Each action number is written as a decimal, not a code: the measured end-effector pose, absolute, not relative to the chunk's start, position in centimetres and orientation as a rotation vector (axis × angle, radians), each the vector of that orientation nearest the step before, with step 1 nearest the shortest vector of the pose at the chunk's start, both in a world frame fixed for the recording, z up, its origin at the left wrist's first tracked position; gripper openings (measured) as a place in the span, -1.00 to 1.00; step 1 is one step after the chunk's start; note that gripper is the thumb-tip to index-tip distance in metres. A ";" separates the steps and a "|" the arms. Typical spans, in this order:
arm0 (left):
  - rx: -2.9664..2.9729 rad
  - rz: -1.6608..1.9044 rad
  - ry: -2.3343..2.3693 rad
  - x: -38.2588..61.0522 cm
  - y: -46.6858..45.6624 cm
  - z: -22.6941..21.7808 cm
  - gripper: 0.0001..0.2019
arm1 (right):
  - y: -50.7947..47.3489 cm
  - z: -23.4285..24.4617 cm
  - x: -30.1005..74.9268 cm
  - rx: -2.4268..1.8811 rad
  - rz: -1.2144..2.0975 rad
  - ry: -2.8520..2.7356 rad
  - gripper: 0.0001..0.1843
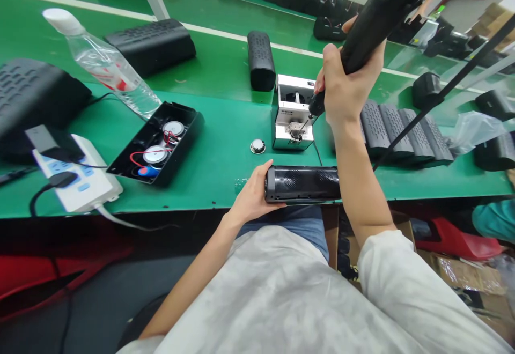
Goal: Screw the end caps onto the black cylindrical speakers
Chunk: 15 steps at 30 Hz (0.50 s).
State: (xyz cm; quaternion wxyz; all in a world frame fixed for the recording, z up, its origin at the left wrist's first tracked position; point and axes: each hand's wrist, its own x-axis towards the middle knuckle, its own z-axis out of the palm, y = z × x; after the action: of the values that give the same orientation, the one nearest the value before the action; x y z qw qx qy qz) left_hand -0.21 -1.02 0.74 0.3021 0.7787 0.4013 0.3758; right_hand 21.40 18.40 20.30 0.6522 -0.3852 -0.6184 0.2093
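My left hand (252, 196) grips the left end of a black speaker housing (302, 184) lying across the front edge of the green bench. My right hand (346, 83) is wrapped round a black electric screwdriver (376, 10), held tilted. The driver's thin bit points down onto the outlet of a small silver screw feeder (293, 112) just behind the housing. My right forearm crosses over the housing's right end.
An open black speaker shell (159, 142) with two drivers and red wires lies left, next to a white power strip (76, 174) and a tipped water bottle (107, 67). Black speaker covers (404, 131) line up at right. A small round knob (258, 146) sits beside the feeder.
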 end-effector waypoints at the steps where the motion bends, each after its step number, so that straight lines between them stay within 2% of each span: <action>1: 2.068 1.001 1.066 -0.2 -1.0 0.7 0.44 | 18.4 20.1 21.3 -0.864 0.450 -1.402 0.05; 7: 2.069 1.021 1.073 0.0 -0.9 0.5 0.45 | 18.0 19.8 22.3 -0.770 0.432 -1.303 -0.01; 9: 2.064 1.034 1.073 0.0 -0.7 0.0 0.44 | 15.9 20.6 23.2 -0.727 0.456 -1.327 -0.21; 12: 2.057 1.076 1.078 0.0 -0.4 -1.0 0.45 | 10.6 22.8 24.3 -0.551 0.381 -1.243 -0.68; 13: 2.051 1.089 1.080 0.0 -0.3 -1.3 0.45 | 8.5 23.6 24.5 -0.505 0.346 -1.186 -0.72; 15: 2.034 1.093 1.080 0.0 -0.2 -1.7 0.46 | 4.4 24.9 25.2 -0.484 0.305 -1.102 -0.68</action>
State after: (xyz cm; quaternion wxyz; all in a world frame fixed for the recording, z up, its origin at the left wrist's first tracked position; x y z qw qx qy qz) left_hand -0.02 -0.18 -1.75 0.2919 0.7630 0.4054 0.4102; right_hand 25.18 4.44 24.86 0.8135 -0.2267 -0.5161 0.1431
